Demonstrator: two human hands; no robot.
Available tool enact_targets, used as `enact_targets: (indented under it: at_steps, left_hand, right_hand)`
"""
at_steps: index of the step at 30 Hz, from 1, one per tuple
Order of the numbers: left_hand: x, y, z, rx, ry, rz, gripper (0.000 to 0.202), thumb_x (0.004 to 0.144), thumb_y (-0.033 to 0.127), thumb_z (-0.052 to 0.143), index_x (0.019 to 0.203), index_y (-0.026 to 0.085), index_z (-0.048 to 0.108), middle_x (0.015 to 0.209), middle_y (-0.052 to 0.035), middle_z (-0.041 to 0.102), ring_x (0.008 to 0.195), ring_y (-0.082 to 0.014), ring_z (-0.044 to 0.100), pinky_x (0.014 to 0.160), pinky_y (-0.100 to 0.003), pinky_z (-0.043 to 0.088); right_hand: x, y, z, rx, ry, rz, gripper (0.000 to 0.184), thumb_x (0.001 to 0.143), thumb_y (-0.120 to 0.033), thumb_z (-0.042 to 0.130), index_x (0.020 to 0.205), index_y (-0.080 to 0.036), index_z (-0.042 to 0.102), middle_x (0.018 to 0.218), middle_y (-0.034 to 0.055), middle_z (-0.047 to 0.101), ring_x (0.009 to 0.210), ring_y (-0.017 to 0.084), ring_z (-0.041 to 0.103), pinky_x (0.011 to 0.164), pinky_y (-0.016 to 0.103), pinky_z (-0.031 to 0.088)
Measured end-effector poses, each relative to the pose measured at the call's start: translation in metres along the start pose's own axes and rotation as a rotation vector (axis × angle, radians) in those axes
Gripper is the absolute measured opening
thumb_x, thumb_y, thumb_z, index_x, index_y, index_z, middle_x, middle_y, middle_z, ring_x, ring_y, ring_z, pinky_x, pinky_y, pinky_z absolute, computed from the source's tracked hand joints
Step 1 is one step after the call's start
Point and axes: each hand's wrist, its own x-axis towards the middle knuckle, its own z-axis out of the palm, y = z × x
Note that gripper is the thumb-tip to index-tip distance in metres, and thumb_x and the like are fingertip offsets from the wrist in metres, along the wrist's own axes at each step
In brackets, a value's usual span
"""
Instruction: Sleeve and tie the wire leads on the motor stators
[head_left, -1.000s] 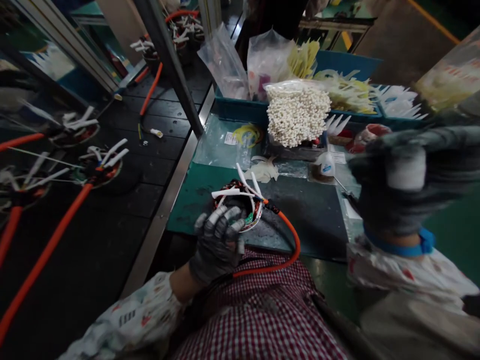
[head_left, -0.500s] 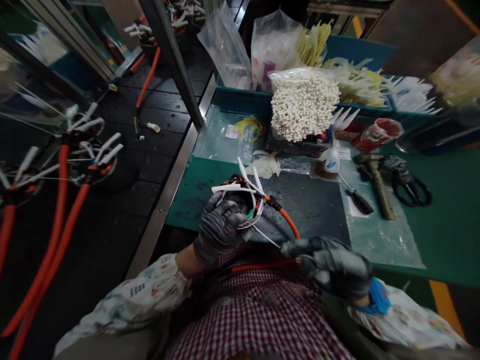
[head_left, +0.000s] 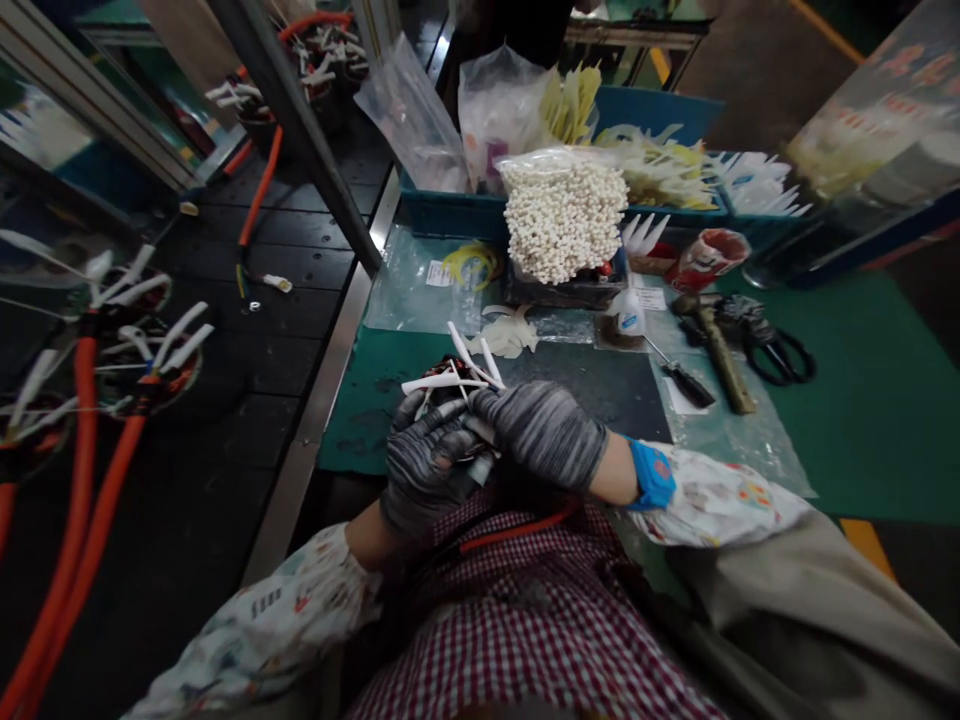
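A round wound motor coil [head_left: 450, 378] with white sleeved leads sticking up rests at the near edge of the green mat [head_left: 375, 370]. My left hand [head_left: 424, 465], in a grey glove, is wrapped round its near side. My right hand [head_left: 541, 430], also gloved, lies over the coil's right side with fingers curled onto it. An orange cable [head_left: 517, 527] from the coil runs across my lap, mostly hidden by the right hand.
On the left, a black conveyor [head_left: 225, 400] carries more coils with orange cables [head_left: 82, 530]. Behind the coil are a bag of white parts [head_left: 562, 215], blue bins [head_left: 450, 210], a glue bottle [head_left: 628, 318], a screwdriver [head_left: 679, 375], a hammer [head_left: 716, 345] and scissors [head_left: 776, 350].
My right hand came down from high on the right, passed over my lap, and now rests on the coil. The left hand kept its hold. The view shifted slightly right.
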Motion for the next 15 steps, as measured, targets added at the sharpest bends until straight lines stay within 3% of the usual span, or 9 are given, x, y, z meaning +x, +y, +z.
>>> enact_targets:
  at_steps: [2,5,8,10,13,15]
  left_hand:
    - [0.0,-0.001,0.002,-0.006,0.018,-0.005,0.013,0.088,0.025,0.078,0.097,0.027,0.068,0.102,0.0004,0.085,0.104,-0.0244,0.081,0.119,-0.049,0.048]
    - [-0.002,-0.002,0.005,0.001,0.063,0.025,0.018,0.089,0.025,0.078,0.103,0.027,0.068,0.107,-0.0016,0.084,0.106,-0.0243,0.08,0.121,-0.049,0.048]
    - [-0.003,-0.005,0.008,0.026,0.084,0.039,0.033,0.088,0.028,0.079,0.12,0.027,0.067,0.111,-0.0034,0.084,0.105,-0.0246,0.081,0.121,-0.051,0.049]
    - [-0.004,-0.006,0.008,0.028,0.069,0.048,0.032,0.089,0.033,0.078,0.118,0.027,0.067,0.106,-0.0024,0.084,0.102,-0.0252,0.081,0.118,-0.053,0.051]
    - [-0.003,-0.006,0.004,0.022,0.006,0.041,0.018,0.092,0.037,0.078,0.1,0.027,0.067,0.104,-0.0009,0.085,0.103,-0.0239,0.082,0.114,-0.052,0.054]
    - [0.0,-0.004,0.002,0.007,-0.015,0.025,0.014,0.094,0.036,0.077,0.096,0.027,0.067,0.106,0.0004,0.085,0.104,-0.0219,0.081,0.115,-0.05,0.053]
  right_hand:
    - [0.002,0.001,-0.004,0.142,0.023,-0.03,0.022,0.104,-0.031,0.066,0.1,-0.015,0.081,0.078,0.0071,0.078,0.066,0.017,0.065,0.059,0.027,0.039]
    - [-0.003,0.01,-0.003,0.632,0.13,-0.062,0.025,0.103,-0.035,0.066,0.107,-0.016,0.081,0.086,0.0046,0.081,0.074,0.015,0.07,0.069,0.025,0.052]
    - [-0.008,0.018,-0.002,1.049,0.02,-0.093,0.033,0.104,-0.045,0.065,0.111,-0.017,0.081,0.098,0.0055,0.084,0.088,0.018,0.076,0.083,0.031,0.063]
    - [-0.01,0.022,-0.001,1.073,-0.032,-0.077,0.03,0.099,-0.045,0.073,0.108,-0.018,0.081,0.097,0.0053,0.084,0.086,0.019,0.076,0.082,0.033,0.064]
    - [-0.011,0.025,0.001,0.938,0.108,-0.016,0.018,0.089,-0.033,0.081,0.098,-0.017,0.08,0.087,0.0032,0.081,0.075,0.016,0.072,0.073,0.029,0.061]
    - [-0.011,0.026,0.001,0.95,0.154,0.008,0.02,0.093,-0.032,0.077,0.105,-0.016,0.08,0.089,0.0035,0.08,0.074,0.015,0.07,0.069,0.027,0.06]
